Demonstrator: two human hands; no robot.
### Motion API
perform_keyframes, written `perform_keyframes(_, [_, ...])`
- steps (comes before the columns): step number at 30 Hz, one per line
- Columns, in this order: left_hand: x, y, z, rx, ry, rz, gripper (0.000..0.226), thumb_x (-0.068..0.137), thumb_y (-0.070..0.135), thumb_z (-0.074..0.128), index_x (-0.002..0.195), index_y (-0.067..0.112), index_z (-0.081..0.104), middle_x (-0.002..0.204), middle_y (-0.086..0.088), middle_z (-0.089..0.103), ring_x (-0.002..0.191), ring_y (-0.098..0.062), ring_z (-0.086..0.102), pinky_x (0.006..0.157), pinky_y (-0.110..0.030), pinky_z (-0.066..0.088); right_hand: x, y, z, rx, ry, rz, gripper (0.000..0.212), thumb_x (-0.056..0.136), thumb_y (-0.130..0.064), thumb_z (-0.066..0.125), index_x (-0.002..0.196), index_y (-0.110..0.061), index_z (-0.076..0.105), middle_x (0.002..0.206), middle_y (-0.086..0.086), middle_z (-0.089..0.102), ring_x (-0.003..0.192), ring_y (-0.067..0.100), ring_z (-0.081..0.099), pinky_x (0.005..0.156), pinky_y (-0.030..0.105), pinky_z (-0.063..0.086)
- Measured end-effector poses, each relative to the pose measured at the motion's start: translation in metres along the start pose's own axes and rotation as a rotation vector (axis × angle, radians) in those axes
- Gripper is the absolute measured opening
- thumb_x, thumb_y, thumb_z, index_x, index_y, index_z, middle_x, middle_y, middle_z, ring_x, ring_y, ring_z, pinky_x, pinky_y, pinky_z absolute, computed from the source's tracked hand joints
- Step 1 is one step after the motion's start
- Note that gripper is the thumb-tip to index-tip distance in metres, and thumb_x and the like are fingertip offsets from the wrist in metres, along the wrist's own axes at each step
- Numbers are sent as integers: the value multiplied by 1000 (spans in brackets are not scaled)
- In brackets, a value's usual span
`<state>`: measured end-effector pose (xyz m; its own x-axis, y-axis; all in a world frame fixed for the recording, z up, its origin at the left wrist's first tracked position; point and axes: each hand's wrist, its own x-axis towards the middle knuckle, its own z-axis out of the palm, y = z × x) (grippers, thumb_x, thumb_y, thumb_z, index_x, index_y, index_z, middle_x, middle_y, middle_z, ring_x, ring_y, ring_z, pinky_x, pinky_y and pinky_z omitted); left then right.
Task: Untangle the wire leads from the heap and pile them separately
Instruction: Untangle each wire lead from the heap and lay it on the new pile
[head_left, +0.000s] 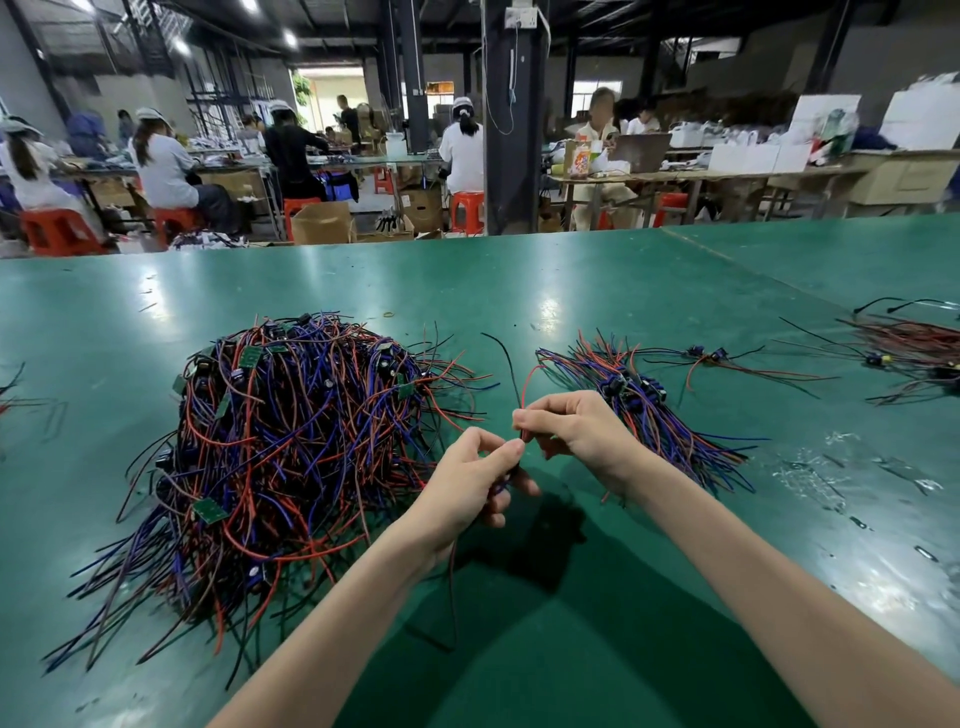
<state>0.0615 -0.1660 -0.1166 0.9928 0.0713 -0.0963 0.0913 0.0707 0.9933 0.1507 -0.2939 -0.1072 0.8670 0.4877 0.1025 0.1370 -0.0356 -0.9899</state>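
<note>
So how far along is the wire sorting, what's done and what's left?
Early on. Done: a small sorted pile lies right of the hands. In hand: the left hand and right hand pinch one lead between them. Left: the big tangled heap, far larger than the sorted pile, so most of the job remains.

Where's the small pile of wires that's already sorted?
In the head view the small pile lies on the green table right of centre, just beyond the right hand; the big heap sits left.
</note>
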Motion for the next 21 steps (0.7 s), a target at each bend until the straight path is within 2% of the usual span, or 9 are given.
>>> perform_keyframes(4, [0,2,-1,18,-53,6,6,99,20,47,98,15,50,58,-4,65,36,-8,33,37,-16,33,3,0,0,39,51,4,16,85,-6,66,70,-6,67,54,-1,59,42,7,43,44,19,40])
perform_keyframes(8, [-3,2,4,26,-92,-3,15,99,16,45,108,7,53,55,-5,64,34,-8,33,36,-15,32,7,0,-11,46,164,5,16,86,-5,65,70,-4,65,49,-5,59,41,6,45,43,18,41])
perform_keyframes(12, [-8,1,10,40,-125,-20,13,99,14,44,99,6,54,54,-6,64,35,-10,34,37,-16,32,10,1,-22,36,284,-5,18,87,-7,65,69,-5,65,54,-2,59,43,6,44,43,19,42])
perform_keyframes(16, [-11,2,14,38,-157,-51,10,99,11,44,93,7,51,57,-8,65,38,-12,45,39,-19,41,14,3,-34,38,390,-9,17,86,-8,67,69,-8,64,61,3,61,41,6,43,44,19,42])
perform_keyframes(21, [-8,1,17,-82,-54,-106,17,90,-11,43,78,2,47,70,-16,62,51,-17,60,47,-25,54,16,7,-33,22,448,-54,17,85,-7,67,69,-10,64,62,3,59,42,6,46,45,20,44])
